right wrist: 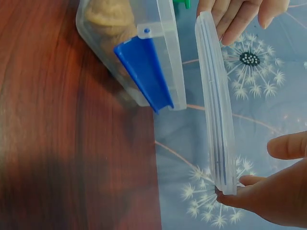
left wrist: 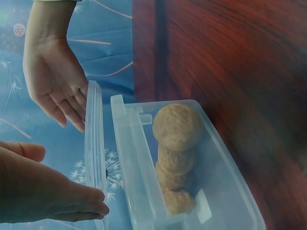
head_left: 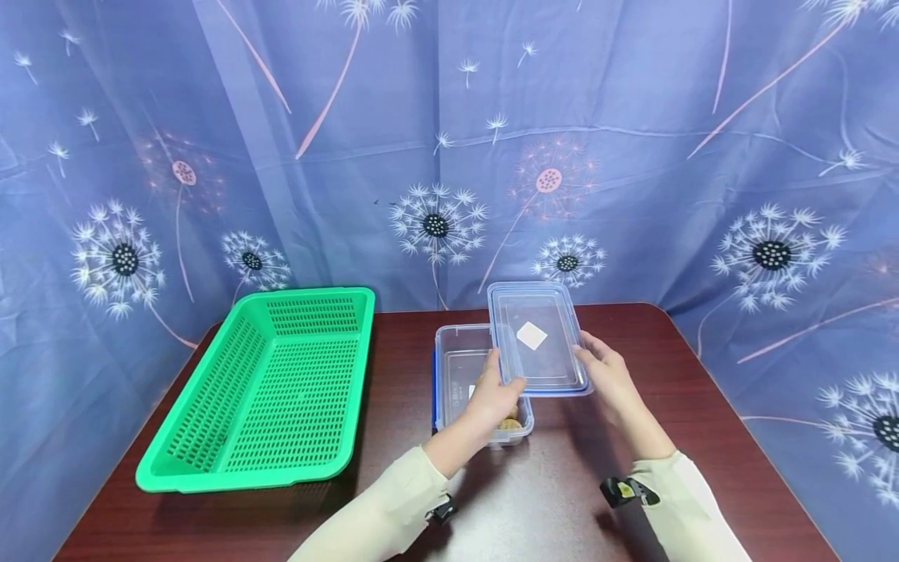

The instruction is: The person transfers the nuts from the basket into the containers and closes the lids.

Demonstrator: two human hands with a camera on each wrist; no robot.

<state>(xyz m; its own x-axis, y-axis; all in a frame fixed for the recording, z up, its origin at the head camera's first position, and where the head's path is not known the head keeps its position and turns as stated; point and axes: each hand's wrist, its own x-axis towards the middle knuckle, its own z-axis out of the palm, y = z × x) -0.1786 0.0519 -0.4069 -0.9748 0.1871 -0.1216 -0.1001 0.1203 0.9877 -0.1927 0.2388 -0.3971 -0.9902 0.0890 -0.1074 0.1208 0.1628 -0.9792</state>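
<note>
A clear lid (head_left: 555, 363) with blue edging and a white diamond-shaped sticker is held level above the right part of a clear plastic box (head_left: 460, 367). My left hand (head_left: 495, 394) touches the lid's near left edge. At its right edge is my right hand (head_left: 609, 378). Both wrist views show fairly straight fingers against the lid's edge, thumbs raised off it. Several brown, wrinkled, walnut-like things (left wrist: 177, 127) lie inside the uncovered box. A blue clasp (right wrist: 144, 72) hangs swung out on the box's side. The lid hides part of the box in the head view.
On the left of the dark red wooden table (head_left: 562, 507) stands a green perforated basket (head_left: 361, 375). A blue curtain (head_left: 632, 156) with dandelion prints hangs behind the table and along its sides.
</note>
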